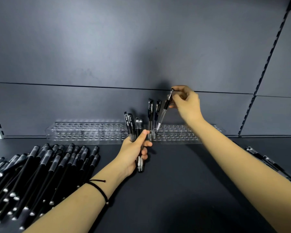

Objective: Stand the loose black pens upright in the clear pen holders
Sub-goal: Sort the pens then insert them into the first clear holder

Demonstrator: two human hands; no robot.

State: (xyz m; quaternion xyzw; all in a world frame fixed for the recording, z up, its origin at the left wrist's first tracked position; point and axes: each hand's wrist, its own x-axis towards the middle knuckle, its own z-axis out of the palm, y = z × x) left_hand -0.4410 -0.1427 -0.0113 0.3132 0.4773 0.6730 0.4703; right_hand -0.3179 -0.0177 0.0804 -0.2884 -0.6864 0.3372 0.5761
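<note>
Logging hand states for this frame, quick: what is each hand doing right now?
Left hand: closed around a bundle of pens.
Right hand: pinching a single pen by its top end, tip down at the clear pen holder.

Bare forearms (233, 158); thin black cord bracelet (100, 191), seemingly beaded, on the left wrist (111, 179).
</note>
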